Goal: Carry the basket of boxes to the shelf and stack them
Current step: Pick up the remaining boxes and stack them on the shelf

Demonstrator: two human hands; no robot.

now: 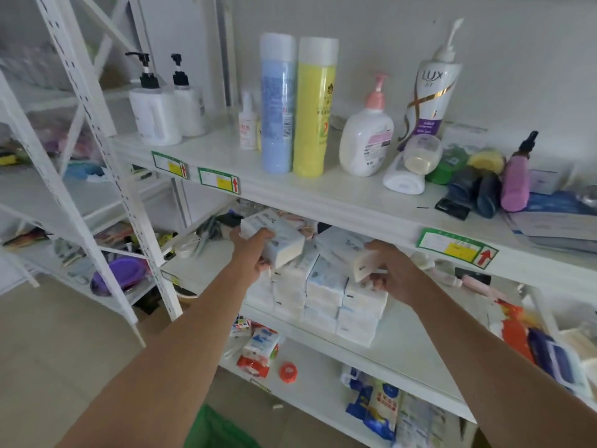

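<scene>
The left hand [255, 253] grips a white box [281, 242] by its near end, thumb curled over the top and the other fingers [265, 264] curled under the bottom edge, so the box juts out beyond the fingertips toward the back of the middle shelf [407, 347]. The right hand [392, 274] holds a second white box [342, 248] the same way, thumb on top and fingers wrapped beneath its near corner. This box is tilted and blurred, and reaches away from the fingers to the left, close to the first one; whether the two touch cannot be told. Directly below both sets of fingers sits the stack of white boxes [326, 295], in neat rows several layers high on the middle shelf. The box in the left hand hovers just above the stack's left side, and the right fingers are close over its right top row. Above the fingers the upper shelf [323, 197] carries a tall blue bottle [277, 105] and a yellow bottle [312, 108] side by side, with a pink-pump bottle [366, 134] further right. Well behind the wrists, at the bottom edge of the view between the forearms, a corner of the green basket [216, 428] shows; its contents cannot be seen.
</scene>
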